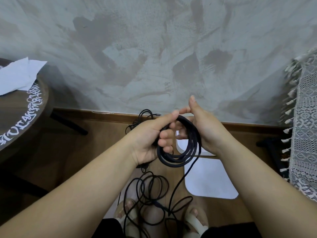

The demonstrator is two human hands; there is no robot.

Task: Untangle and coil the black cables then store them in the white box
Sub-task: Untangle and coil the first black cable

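My left hand (152,136) grips a coil of black cable (181,157) made of several loops, thumb over its top. My right hand (204,129) lies against the coil's right side with its fingers behind the loops; their curl is hidden. A free end of the cable hangs from the coil down to a loose tangle of black cable (151,189) on the floor by my feet. Another black cable (140,119) lies by the baseboard past my left hand. The white box (212,182) stands on the floor below my right forearm, partly hidden.
A dark round table (25,114) with white lettering and white paper (18,74) stands at left. A lace cloth with tassels (303,131) hangs at right. A grey plastered wall faces me above a wooden baseboard. My sandalled feet are at the bottom.
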